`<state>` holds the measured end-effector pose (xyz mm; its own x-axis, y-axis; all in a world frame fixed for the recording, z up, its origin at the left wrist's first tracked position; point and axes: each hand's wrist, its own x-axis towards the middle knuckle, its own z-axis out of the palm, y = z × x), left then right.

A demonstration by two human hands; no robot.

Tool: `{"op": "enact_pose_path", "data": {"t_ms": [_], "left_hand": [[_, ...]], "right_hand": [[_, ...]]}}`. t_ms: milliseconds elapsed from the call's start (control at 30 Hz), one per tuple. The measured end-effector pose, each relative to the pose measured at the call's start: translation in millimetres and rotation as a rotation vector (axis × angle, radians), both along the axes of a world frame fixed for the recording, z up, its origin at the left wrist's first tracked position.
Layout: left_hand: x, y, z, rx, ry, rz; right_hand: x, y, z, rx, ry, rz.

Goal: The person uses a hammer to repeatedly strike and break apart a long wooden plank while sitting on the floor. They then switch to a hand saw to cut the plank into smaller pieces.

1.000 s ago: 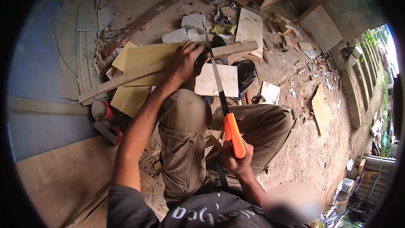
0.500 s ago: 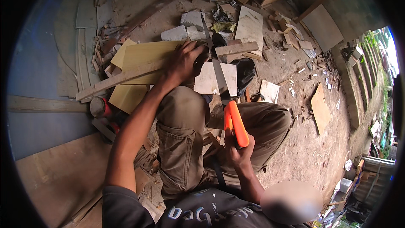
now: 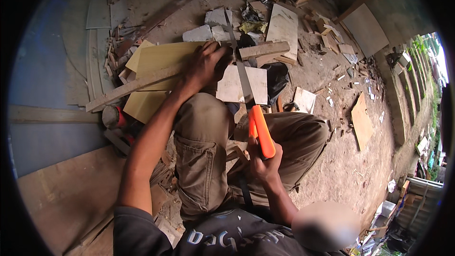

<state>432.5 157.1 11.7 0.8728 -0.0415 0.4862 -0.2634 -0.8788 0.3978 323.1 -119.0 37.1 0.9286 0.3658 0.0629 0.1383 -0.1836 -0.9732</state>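
A handsaw (image 3: 244, 81) with an orange handle is gripped in my right hand (image 3: 266, 158), between my bent knees. Its blade points away from me and lies across a long, narrow wooden strip (image 3: 138, 86). My left hand (image 3: 206, 65) is closed over that strip just left of the blade, pressing it down; the undersides of the fingers are hidden. The strip's other end sticks out right of the blade. Beneath it are yellowish boards (image 3: 166, 58), and a pale board (image 3: 247, 84) stands below the blade, in front of my knees.
Concrete blocks (image 3: 198, 34) and a large pale panel (image 3: 283, 29) lie beyond the strip. A black plastic bag (image 3: 277, 80) sits right of the pale board. Wood scraps and an angular plywood piece (image 3: 361, 121) are scattered on the dirt floor. A blue-grey panel (image 3: 52, 151) stands at left.
The saw and my right hand have shifted slightly forward and left. The strip's right end sits a little higher in view. My left hand keeps its grip.
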Motion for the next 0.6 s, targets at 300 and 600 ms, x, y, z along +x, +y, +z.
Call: {"op": "enact_pose_path", "data": {"t_ms": [300, 600], "left_hand": [[4.8, -2.9, -14.5, -0.014, -0.032, 0.020], [-2.5, 1.7, -13.2, 0.071, -0.071, 0.045]], "right_hand": [[-35.2, -37.6, 10.4, -0.065, -0.115, 0.028], [-7.8, -9.3, -4.5, -0.007, 0.034, 0.025]]}}
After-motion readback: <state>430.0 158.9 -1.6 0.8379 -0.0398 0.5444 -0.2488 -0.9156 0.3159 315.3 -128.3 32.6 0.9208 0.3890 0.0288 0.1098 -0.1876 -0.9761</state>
